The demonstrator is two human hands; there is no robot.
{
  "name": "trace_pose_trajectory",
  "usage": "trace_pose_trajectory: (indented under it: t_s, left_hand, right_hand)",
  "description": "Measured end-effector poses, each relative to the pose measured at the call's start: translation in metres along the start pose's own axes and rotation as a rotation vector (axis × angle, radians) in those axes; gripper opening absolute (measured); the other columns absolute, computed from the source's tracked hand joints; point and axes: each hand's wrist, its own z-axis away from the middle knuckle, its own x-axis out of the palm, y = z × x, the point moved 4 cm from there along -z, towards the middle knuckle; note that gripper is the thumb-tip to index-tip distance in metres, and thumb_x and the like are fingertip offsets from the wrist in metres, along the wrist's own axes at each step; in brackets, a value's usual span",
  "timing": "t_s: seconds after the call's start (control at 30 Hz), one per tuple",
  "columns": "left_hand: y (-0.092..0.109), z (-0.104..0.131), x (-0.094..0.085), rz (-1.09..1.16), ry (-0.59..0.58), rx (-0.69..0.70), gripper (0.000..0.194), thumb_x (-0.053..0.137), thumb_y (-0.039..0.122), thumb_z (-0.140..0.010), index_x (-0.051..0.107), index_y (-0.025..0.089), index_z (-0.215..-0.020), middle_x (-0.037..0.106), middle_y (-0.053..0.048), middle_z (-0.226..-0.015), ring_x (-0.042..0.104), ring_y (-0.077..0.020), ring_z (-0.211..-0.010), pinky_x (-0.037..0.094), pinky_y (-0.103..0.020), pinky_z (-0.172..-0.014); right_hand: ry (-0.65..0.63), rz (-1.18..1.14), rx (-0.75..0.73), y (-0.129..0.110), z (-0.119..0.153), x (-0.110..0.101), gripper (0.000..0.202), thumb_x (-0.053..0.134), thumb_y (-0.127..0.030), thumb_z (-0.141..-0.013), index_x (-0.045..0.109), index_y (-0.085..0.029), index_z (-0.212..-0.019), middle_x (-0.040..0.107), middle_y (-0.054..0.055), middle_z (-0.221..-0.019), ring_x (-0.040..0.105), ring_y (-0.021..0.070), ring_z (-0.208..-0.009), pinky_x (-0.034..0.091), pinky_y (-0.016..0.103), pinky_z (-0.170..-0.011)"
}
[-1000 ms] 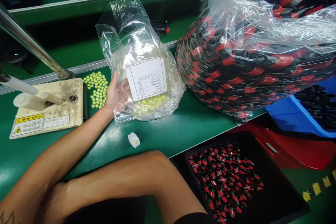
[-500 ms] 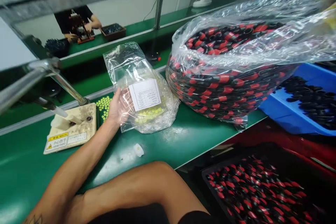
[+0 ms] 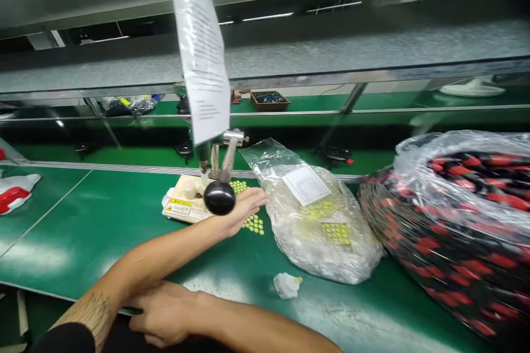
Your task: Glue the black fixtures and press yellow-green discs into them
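My left hand [image 3: 246, 209] is stretched out flat over small yellow-green pieces [image 3: 253, 224], between the black knob [image 3: 219, 197] of a bench press [image 3: 188, 207] and a clear plastic bag [image 3: 290, 231]. Its fingers are straight and hold nothing. The bag lies on the green bench, with a white printed label [image 3: 306, 185] and yellow-green pieces inside. Below my left forearm is my right hand [image 3: 163, 314], its fingers curled; whatever they may hold is hidden. A small white bottle with a yellowish tip [image 3: 286, 285] lies in front of the bag.
At the right bulges a big clear bag of black and red parts [image 3: 434, 242]. A printed sheet in a plastic sleeve [image 3: 205, 60] hangs above the press. Behind, a brown tray [image 3: 270, 101] stands on the far bench. A red and white item [image 3: 16, 193] lies at the left.
The view has swung left, bringing the hanging sheet into sight. My left hand has let go of the clear bag and is now left of it. My right hand now shows more clearly.
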Motion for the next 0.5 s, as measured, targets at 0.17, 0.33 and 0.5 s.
trace_pose_trajectory:
  t_s: [0.17,0.33,0.5]
  left_hand:
    - [0.043,0.093,-0.102,-0.508,-0.774,-0.143,0.049,0.081,0.062,-0.085,0.081,0.017,-0.105,0.081,-0.015,-0.104,0.075,-0.0285,-0.101,0.056,-0.043,-0.098]
    - [0.103,0.034,-0.237,-0.356,-0.057,0.048,0.055,0.094,0.061,-0.066,0.076,0.012,-0.081,0.074,-0.010,-0.076,0.071,-0.0230,-0.069,0.059,-0.035,-0.068]
    - [0.134,-0.078,-0.262,-0.165,0.352,0.269,0.029,0.069,0.039,-0.101,0.068,0.014,-0.117,0.071,-0.008,-0.109,0.070,-0.0188,-0.090,0.062,-0.036,-0.079]
  right_hand:
    - [-0.070,0.152,-0.060,0.002,0.001,0.010,0.022,0.071,-0.038,-0.096,0.071,-0.022,-0.111,0.061,0.007,-0.146,0.054,0.0212,-0.139,0.046,0.032,-0.115]
    - [-0.038,0.258,0.128,0.010,-0.005,0.016,0.021,0.056,-0.038,-0.109,0.062,-0.027,-0.126,0.062,0.003,-0.144,0.056,0.0141,-0.133,0.049,0.024,-0.107]
    - [-0.113,0.349,0.218,0.007,-0.007,0.011,0.025,0.047,-0.039,-0.113,0.060,-0.029,-0.132,0.055,-0.001,-0.154,0.049,0.0114,-0.141,0.043,0.025,-0.115]
